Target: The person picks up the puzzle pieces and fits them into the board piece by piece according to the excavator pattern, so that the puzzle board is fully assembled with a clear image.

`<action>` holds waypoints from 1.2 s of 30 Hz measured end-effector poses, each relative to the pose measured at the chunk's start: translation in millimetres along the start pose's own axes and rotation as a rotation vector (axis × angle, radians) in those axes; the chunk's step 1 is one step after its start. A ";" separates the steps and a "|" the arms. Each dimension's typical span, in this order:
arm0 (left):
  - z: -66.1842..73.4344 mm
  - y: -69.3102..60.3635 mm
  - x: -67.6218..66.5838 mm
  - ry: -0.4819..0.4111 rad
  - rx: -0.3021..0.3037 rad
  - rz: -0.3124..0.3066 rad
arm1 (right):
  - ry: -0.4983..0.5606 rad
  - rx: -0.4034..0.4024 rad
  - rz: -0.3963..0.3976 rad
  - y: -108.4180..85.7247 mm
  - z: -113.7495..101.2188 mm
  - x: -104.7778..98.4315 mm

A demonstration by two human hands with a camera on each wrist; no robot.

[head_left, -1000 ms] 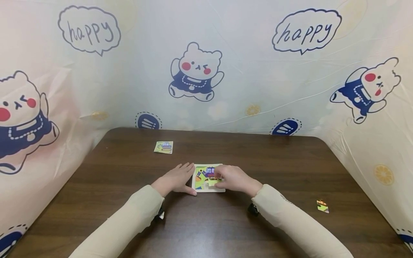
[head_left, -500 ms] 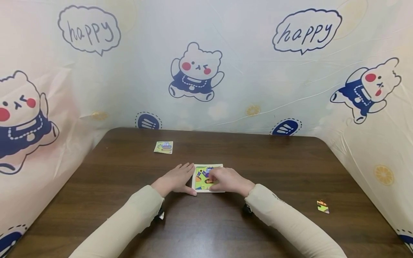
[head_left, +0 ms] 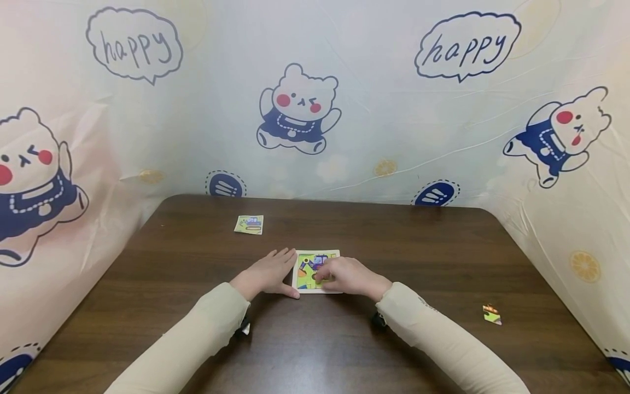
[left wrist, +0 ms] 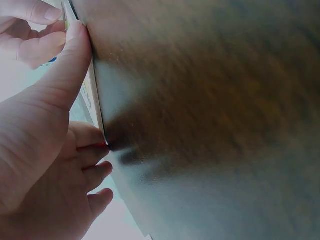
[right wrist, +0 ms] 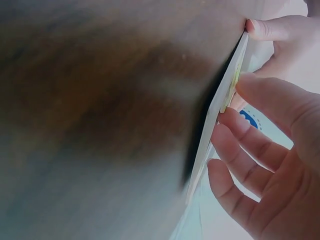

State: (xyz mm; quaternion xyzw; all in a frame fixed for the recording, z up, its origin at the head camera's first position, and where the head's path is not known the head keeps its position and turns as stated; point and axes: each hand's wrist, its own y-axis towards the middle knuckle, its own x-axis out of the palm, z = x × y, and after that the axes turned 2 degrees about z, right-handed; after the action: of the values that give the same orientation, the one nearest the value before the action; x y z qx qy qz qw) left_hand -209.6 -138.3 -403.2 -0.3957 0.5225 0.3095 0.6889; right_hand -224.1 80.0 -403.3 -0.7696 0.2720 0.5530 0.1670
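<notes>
A square puzzle board (head_left: 295,279) with a white frame and a digger picture lies mid-table in the head view. Along its left side rests my left hand (head_left: 268,272), fingers extended and thumb at the near left corner; the left wrist view also shows this left hand (left wrist: 55,125) against the board's edge. My right hand (head_left: 351,275) is over the board's right half, fingers bent. In the right wrist view, the thumb and fingers of my right hand (right wrist: 270,145) pinch a yellow-green puzzle piece (right wrist: 230,92) at the board's surface. Those fingers hide much of that piece from above.
A loose puzzle piece (head_left: 491,314), orange and green, lies on the brown table (head_left: 315,345) to the right. Farther back on the left is a small picture card (head_left: 249,224) with a digger. A printed curtain (head_left: 374,109) surrounds the table's back and sides.
My right hand has shifted left over the board, bringing the puzzle piece down into the gap at the board's near side. The left hand stays in place.
</notes>
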 end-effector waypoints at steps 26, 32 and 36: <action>3.1 -2.4 -3.3 0.002 0.001 -0.003 | -0.078 -0.017 -0.025 -2.8 0.3 -0.5; 3.4 -2.4 -3.2 -0.003 0.005 -0.001 | -0.068 -0.002 -0.032 -2.1 -1.1 -0.7; 2.6 -1.6 -2.4 0.006 0.005 -0.002 | -0.043 0.001 -0.036 -3.7 -1.8 -3.2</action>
State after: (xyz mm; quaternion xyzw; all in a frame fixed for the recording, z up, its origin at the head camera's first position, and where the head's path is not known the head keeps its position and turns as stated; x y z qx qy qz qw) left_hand -207.7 -136.8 -400.2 -0.3955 0.5250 0.3061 0.6887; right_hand -221.3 82.6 -399.9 -0.7622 0.2545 0.5664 0.1832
